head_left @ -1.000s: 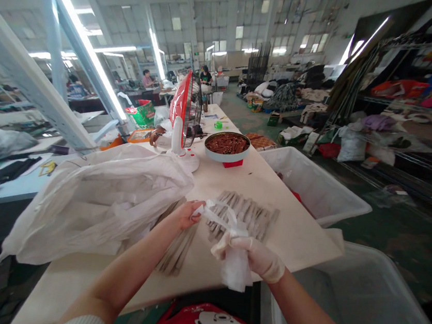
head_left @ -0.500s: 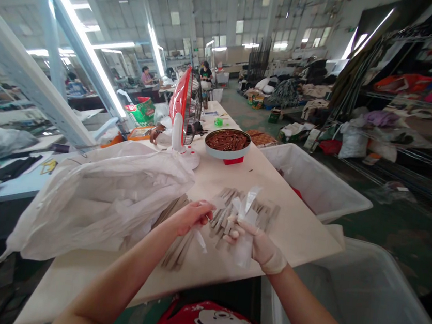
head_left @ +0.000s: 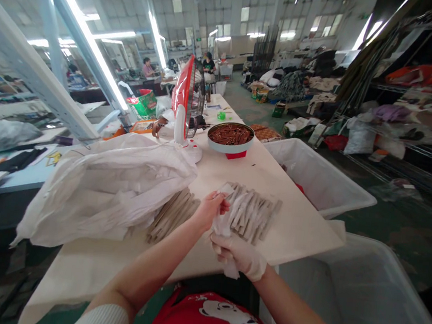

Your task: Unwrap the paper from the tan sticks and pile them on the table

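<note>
Above the near part of the table, both hands are closed on a thin, whitish, see-through plastic piece (head_left: 222, 224) that stretches between them. My left hand (head_left: 212, 209) is bare and pinches its upper end. A small pale flap shows beyond those fingertips. My right hand (head_left: 240, 254), in a whitish glove, grips it lower down, and a loose end hangs below the fingers. Just beyond my right hand, a pile of grey-beige strips (head_left: 254, 216) lies on the table, with clear plastic among them. More strips (head_left: 173, 214) lie to the left, partly behind my left forearm.
A large white sack (head_left: 111, 191) covers the table's left side. Farther back stand a red-and-white fan (head_left: 183, 106) and a round tin (head_left: 230, 138) of brown pieces on a red base. White plastic bins (head_left: 319, 179) flank the table's right edge. Other people sit far back.
My hands have come closer together; the right moved left and toward me with the plastic, off the strip pile. The left moved slightly right and up. The view shifted slightly.
</note>
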